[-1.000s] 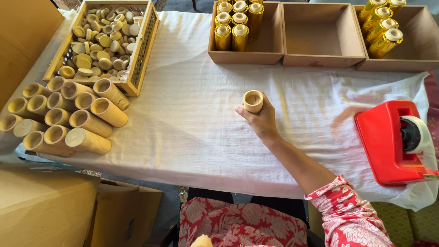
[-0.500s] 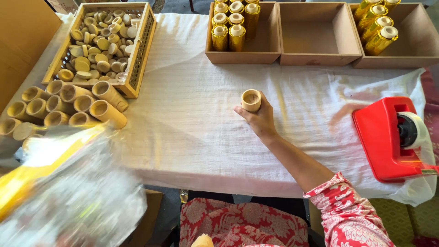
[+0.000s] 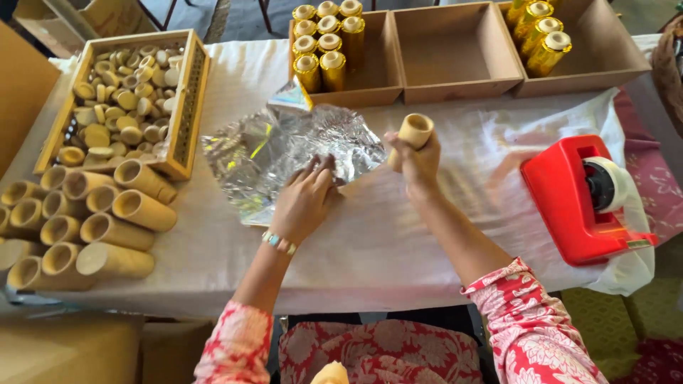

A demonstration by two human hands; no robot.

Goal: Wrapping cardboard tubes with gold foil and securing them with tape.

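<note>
Since the earlier frame, a crinkled silver foil sheet is now lying spread on the white-covered bench, and I am seeing the left hand resting on it where before that hand was out of view. Its fingers are lying nearly flat and spread, pressing the sheet's near right edge without gripping it. The right hand is closing around a bare cardboard tube, holding it tilted just above the bench, beside the foil's right edge and not yet touching it. I am judging the wrapping as only starting: the tube is uncovered and the sheet unrolled. Gold-wrapped tubes are standing in the left cardboard box, more in the right box, and the middle box is standing unfilled. A stack of bare tubes is waiting at left, near a wooden tray of caps. A red tape dispenser is sitting at right.
</note>
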